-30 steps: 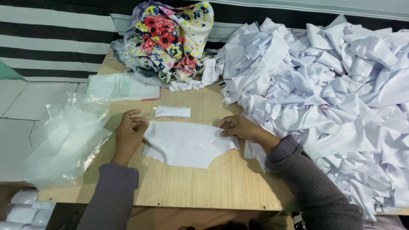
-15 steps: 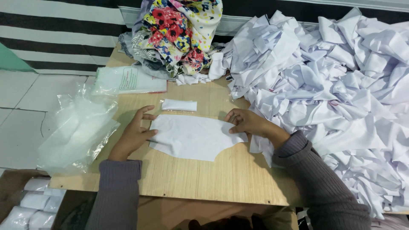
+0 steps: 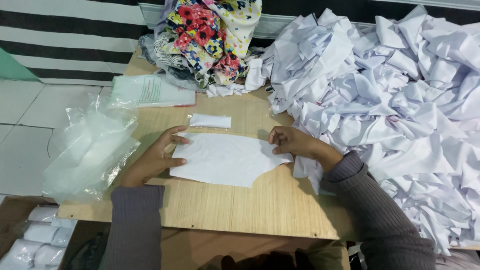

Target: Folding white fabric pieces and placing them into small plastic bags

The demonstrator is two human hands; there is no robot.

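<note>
Cloth piece (image 3: 225, 159): white, thin, flat-cut with one curved edge, spread smooth mid-surface; not yet folded. Your left hand (image 3: 156, 159) lies open, fingertips pressing its left edge; your right hand (image 3: 290, 141) rests loosely curled on its right corner (nothing gripped). Small white strip (image 3: 210, 120) just beyond. Surface (image 3: 240, 210): pale wood grain. Right: big crumpled white heap (image 3: 390, 100), unsorted. Left: clear crinkly bags (image 3: 87, 150). Far edge: floral fabric (image 3: 210, 37).
</note>
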